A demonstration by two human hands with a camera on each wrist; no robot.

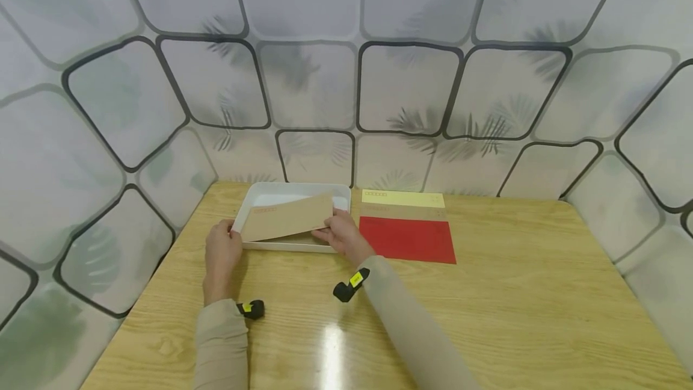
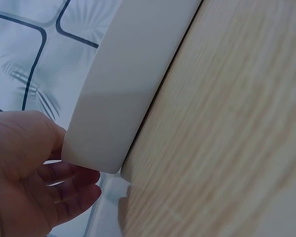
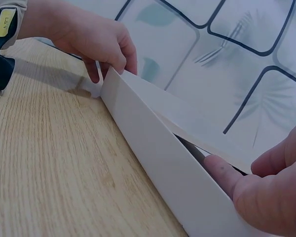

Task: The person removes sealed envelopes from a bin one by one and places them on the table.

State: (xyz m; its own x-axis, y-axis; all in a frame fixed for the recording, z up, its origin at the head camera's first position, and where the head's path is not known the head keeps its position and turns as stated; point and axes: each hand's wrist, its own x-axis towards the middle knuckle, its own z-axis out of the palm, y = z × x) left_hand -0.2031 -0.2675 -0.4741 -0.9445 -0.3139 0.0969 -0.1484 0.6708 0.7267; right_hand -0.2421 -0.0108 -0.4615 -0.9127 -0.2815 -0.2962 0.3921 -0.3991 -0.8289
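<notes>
A white tray (image 1: 287,247) sits at the back left of the table. My left hand (image 1: 223,251) grips its front left corner, thumb at the rim and fingers around the outside, as the left wrist view shows of the tray wall (image 2: 113,98). A brown paper envelope (image 1: 292,216) slants over the tray, its right end raised. My right hand (image 1: 342,235) pinches that raised end between thumb and fingers, over the tray's front right part. Beneath the envelope, a darker brown surface shows inside the tray.
Right of the tray lie overlapping envelopes: a yellow one (image 1: 403,198) at the back, a brown one (image 1: 403,212) in the middle and a red one (image 1: 407,239) in front. A patterned curtain (image 1: 308,83) closes off the wooden table (image 1: 514,294) behind and at the sides.
</notes>
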